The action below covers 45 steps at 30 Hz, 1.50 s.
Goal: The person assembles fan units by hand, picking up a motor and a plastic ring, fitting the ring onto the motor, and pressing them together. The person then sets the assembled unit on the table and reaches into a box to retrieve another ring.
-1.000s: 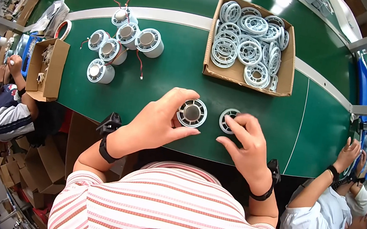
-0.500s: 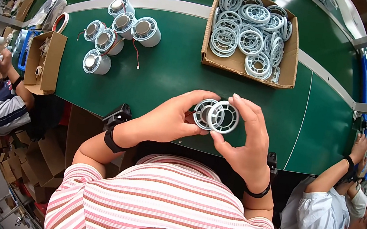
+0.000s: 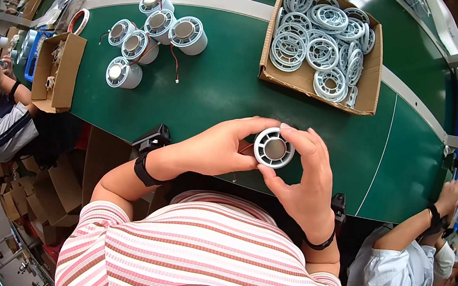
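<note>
Over the near edge of the bench, my left hand is closed round a pale-blue cylinder with a round metal disc in its end. A reddish wire shows between the left fingers, and most of the cylinder's body is hidden. A pale spoked ring lies over that end, lined up round the disc. My right hand pinches the ring's rim between thumb and fingertips. Whether the ring is fully seated, I cannot tell.
Several similar pale-blue cylinders with wires stand on the green bench at the far left. A cardboard box of spoked rings is at the far right. Another carton sits left. Co-workers sit on both sides. Black clamp-like fixtures line the near edge.
The spoked ring has moved left from beside the cylinder's end onto it, so the two are now lined up. My right hand moved with it. The whole view has shifted slightly.
</note>
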### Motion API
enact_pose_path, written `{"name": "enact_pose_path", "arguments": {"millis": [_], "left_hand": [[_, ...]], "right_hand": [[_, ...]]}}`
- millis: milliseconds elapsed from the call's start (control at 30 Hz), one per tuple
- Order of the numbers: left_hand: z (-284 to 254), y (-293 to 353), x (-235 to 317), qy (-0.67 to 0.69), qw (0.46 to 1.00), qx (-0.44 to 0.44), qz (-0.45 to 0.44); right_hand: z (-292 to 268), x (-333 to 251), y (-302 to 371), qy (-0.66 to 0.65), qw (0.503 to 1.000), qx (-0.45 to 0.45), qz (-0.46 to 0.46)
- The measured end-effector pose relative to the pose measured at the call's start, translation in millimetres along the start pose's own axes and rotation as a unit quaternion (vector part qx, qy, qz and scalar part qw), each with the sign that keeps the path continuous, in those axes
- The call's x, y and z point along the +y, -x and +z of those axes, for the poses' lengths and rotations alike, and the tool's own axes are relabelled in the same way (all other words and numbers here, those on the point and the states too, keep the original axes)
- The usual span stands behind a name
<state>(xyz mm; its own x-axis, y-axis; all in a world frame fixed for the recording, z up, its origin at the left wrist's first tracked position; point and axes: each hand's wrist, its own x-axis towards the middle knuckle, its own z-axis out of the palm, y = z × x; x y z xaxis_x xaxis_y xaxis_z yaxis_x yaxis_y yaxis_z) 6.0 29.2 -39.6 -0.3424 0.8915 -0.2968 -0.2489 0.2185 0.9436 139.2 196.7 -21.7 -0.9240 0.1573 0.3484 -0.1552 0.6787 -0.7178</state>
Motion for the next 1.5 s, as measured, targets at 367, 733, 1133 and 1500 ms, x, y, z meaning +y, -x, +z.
{"name": "enact_pose_path", "arguments": {"millis": [367,733,1133,1500], "left_hand": [[-16.2,-0.7,25.8,0.245,0.954,-0.057,-0.163],[-32.0,9.8,53.8,-0.297,0.948,0.095,0.058],[-98.2,6.5,39.7,-0.724,0.611,0.284,0.149],[-73.2,41.4,49.6,-0.568,0.796,0.168,0.124]], "right_hand": [[-3.0,1.5,-1.0,-0.009,1.0,-0.022,0.007],[-12.4,-1.0,9.2,0.134,0.991,0.016,0.02],[-68.0,46.7,-87.9,0.313,0.945,0.04,-0.084],[-64.3,49.0,-114.0,0.244,0.968,-0.017,-0.063]]}}
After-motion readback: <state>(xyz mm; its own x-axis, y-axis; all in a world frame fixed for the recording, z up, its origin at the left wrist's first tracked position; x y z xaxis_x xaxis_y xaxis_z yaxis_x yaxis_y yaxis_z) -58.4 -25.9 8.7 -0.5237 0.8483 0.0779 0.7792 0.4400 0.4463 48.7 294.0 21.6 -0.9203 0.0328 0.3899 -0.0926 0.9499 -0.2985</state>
